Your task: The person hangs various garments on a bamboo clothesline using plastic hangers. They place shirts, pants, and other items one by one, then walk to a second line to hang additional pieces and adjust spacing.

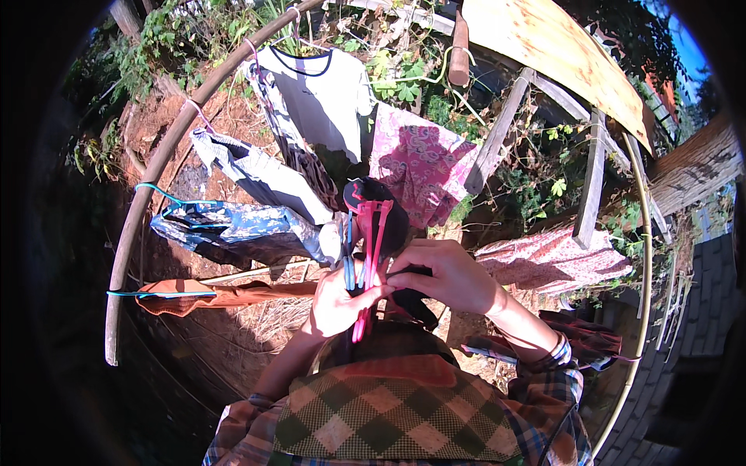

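In front of my chest, my left hand [336, 304] is closed round a bunch of pink and blue plastic hangers [378, 237], which stand roughly upright. My right hand [451, 272] is beside it, fingers pinched together next to my left thumb. Something dark [412, 270] shows between the right fingers; its kind is not clear. Behind the hangers is a rounded black thing [396, 216] with a small red mark, partly covered by them.
A curved wooden pole [169, 147] at left carries a white T-shirt [330, 101], a blue floral garment [241, 227] and an orange-brown garment [183, 301]. A pink patterned cloth [416, 159] hangs ahead. On the right are a thinner pole [646, 233], a pale floral garment [552, 260] and wooden posts [590, 179].
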The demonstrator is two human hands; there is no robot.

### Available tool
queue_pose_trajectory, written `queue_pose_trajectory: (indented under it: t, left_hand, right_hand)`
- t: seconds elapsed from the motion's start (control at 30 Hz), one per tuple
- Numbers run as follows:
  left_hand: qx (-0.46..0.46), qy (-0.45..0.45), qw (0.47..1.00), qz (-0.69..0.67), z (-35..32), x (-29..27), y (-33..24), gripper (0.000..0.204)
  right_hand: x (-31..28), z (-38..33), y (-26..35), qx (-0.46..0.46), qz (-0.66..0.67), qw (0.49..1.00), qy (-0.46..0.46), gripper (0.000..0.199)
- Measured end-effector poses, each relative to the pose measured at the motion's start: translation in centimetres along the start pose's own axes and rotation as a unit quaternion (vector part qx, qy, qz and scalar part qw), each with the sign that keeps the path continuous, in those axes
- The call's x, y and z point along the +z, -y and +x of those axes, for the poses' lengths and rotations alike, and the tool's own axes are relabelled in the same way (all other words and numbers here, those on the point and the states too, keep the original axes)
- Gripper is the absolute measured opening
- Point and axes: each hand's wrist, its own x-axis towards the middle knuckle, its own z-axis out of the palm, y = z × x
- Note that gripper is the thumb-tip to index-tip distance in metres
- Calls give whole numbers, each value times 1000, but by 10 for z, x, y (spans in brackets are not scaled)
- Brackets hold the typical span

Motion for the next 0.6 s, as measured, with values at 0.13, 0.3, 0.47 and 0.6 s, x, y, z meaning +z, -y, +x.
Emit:
queue_pose_trajectory:
  t: [0.13,0.3,0.47,0.6]
  left_hand:
    - [-1,-40,999,-28,4,6,0,15]
    - [8,-74,970,-230,11,11,10,13]
    - [-18,-90,993,-78,16,2,25,15]
    - [-45,-75,996,-34,16,-1,23,18]
  right_hand:
    - [3,2,-6,10,-30,999,-23,17]
    - [22,-12,-27,-38,-82,971,-222,30]
    - [79,-47,-61,127,198,916,-326,20]
    - [87,-45,-98,134,210,930,-271,28]
